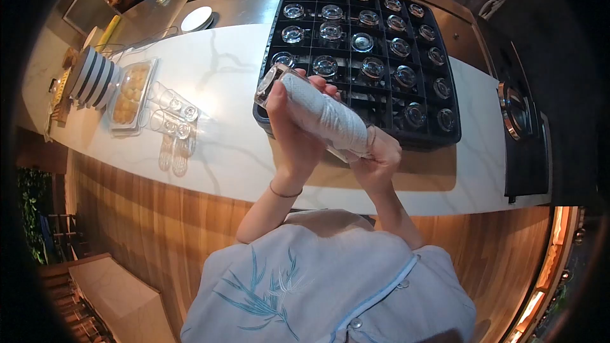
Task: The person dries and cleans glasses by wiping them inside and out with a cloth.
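A drinking glass is held tilted above the counter's front, its clear thick base at the upper left. A white cloth covers most of its length. My left hand is closed around the glass and cloth near the base, thumb on the near side. At the opposite, lower right end, my right hand grips the cloth with fingers bunched; whether it also touches the glass rim is hidden. Just beyond both hands stands a black compartment rack with upside-down glasses in its cells.
Several clear glasses lie on the marble counter to the left. Beside them are a clear container of round yellowish food and striped stacked bowls. White plates sit farther back. A round metal object is at right.
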`<state>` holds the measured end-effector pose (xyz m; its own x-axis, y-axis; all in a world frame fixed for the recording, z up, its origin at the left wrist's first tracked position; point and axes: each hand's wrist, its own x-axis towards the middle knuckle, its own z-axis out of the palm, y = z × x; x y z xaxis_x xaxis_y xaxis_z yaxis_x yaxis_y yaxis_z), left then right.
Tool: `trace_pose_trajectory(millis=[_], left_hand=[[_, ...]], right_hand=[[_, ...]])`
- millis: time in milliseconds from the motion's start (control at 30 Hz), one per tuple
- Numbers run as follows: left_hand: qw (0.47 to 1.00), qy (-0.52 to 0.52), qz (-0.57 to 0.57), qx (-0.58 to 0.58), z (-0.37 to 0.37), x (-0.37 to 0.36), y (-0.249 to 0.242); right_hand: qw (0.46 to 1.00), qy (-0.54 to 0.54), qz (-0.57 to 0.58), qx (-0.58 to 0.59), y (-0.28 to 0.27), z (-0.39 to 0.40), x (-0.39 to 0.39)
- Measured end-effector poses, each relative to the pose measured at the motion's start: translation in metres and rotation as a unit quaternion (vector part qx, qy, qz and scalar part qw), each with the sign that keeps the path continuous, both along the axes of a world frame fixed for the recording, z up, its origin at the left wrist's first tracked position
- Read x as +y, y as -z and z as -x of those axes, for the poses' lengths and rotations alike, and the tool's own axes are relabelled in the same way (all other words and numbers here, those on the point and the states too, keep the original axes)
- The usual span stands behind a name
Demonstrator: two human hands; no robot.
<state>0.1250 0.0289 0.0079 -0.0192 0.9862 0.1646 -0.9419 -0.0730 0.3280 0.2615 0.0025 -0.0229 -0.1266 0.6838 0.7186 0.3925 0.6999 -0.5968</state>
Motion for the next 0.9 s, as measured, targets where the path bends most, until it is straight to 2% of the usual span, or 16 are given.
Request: trace_pose_trajectory(millis=[100,133,167,200,233,300,400,500,567,600,633,700,767,800,867,900], left_hand=[[0.996,0.045,-0.063,-0.051,0.007,0.005,0.005],[0.997,0.025,-0.048,-0.058,0.005,0.005,-0.002],[0.993,0.041,-0.076,-0.083,0.007,0.005,-0.005],[0.990,0.043,-0.105,-0.082,0.008,0.007,-0.006],[0.987,0.045,-0.134,-0.082,0.009,0.009,-0.006],[0.983,0.060,-0.159,-0.064,0.007,0.012,-0.005],[0.976,0.086,-0.200,-0.025,0.007,0.017,-0.003],[0.971,0.115,-0.211,-0.011,0.008,0.019,-0.004],[0.969,0.135,-0.207,-0.008,0.011,0.018,-0.005],[0.971,0.126,-0.205,0.009,0.012,0.018,-0.004],[0.972,0.116,-0.202,0.026,0.013,0.019,-0.003],[0.977,0.095,-0.186,0.040,0.012,0.015,-0.001],[0.984,0.071,-0.161,0.035,0.006,0.010,0.003],[0.976,0.059,-0.197,0.068,0.008,0.009,0.004],[0.985,0.054,-0.165,0.020,0.005,0.007,0.004],[0.987,0.052,-0.149,-0.005,0.002,0.006,0.004]], right_hand=[[0.994,-0.070,0.080,0.009,-0.005,-0.005,-0.005],[0.962,-0.162,0.157,0.155,-0.002,-0.005,-0.008],[0.894,-0.247,0.228,0.297,0.004,-0.005,-0.012],[0.815,-0.302,0.307,0.388,0.006,-0.007,-0.011],[0.717,-0.335,0.377,0.482,0.009,-0.009,-0.011],[0.528,-0.343,0.527,0.571,0.010,-0.017,-0.006],[0.601,-0.320,0.600,0.420,0.046,-0.029,-0.017],[0.421,-0.516,0.597,0.447,0.048,-0.026,-0.010],[0.429,-0.552,0.590,0.404,0.042,-0.025,-0.004],[0.517,-0.485,0.576,0.407,0.035,-0.024,-0.005],[0.547,-0.414,0.577,0.443,0.011,-0.016,-0.005],[0.584,-0.358,0.551,0.477,0.000,-0.012,-0.002],[0.682,-0.300,0.489,0.454,0.000,-0.007,-0.007],[0.726,-0.269,0.456,0.439,0.000,-0.003,-0.011],[0.856,-0.164,0.305,0.383,-0.002,0.015,-0.014],[0.901,-0.122,0.251,0.333,-0.005,0.017,-0.015]])
